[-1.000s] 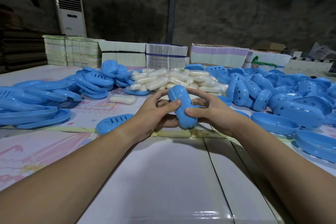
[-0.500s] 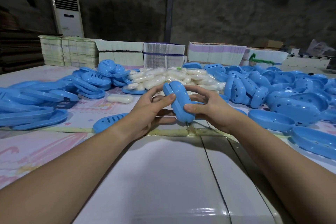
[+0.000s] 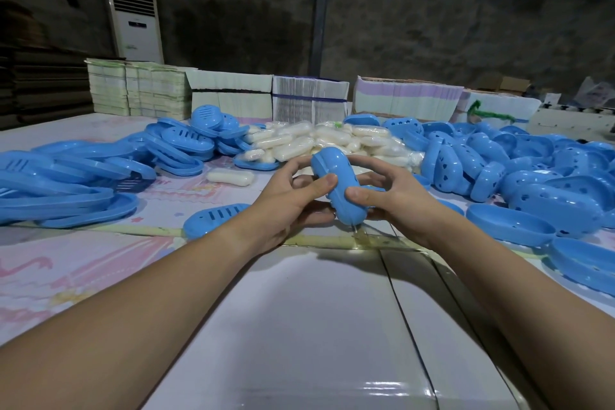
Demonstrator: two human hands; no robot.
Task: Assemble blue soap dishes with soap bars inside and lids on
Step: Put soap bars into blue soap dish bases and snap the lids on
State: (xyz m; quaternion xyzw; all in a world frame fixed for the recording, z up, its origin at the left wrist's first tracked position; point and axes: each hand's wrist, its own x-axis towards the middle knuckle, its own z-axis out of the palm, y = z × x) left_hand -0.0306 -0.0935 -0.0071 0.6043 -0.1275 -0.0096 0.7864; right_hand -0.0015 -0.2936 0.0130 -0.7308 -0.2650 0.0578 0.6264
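Note:
Both hands hold one blue soap dish (image 3: 336, 173) on edge above the table, at the middle of the view. My left hand (image 3: 286, 206) grips its left side, thumb across the front. My right hand (image 3: 389, 200) grips its right side with thumb and curled fingers. The dish's two halves sit together; what is inside is hidden. A heap of wrapped white soap bars (image 3: 319, 143) lies just behind it. One loose soap bar (image 3: 229, 177) lies to the left.
Slotted blue lids (image 3: 66, 183) are piled at the left, and one lid (image 3: 213, 220) lies near my left wrist. Blue dish bases (image 3: 512, 173) crowd the right side. Bundled flat cartons (image 3: 309, 100) line the table's far edge. A white panel (image 3: 316, 326) is nearest me.
The dish has turned a little in my hands, its top end leaning left, and my fingers have shifted along it. Both hands stay at the same spot.

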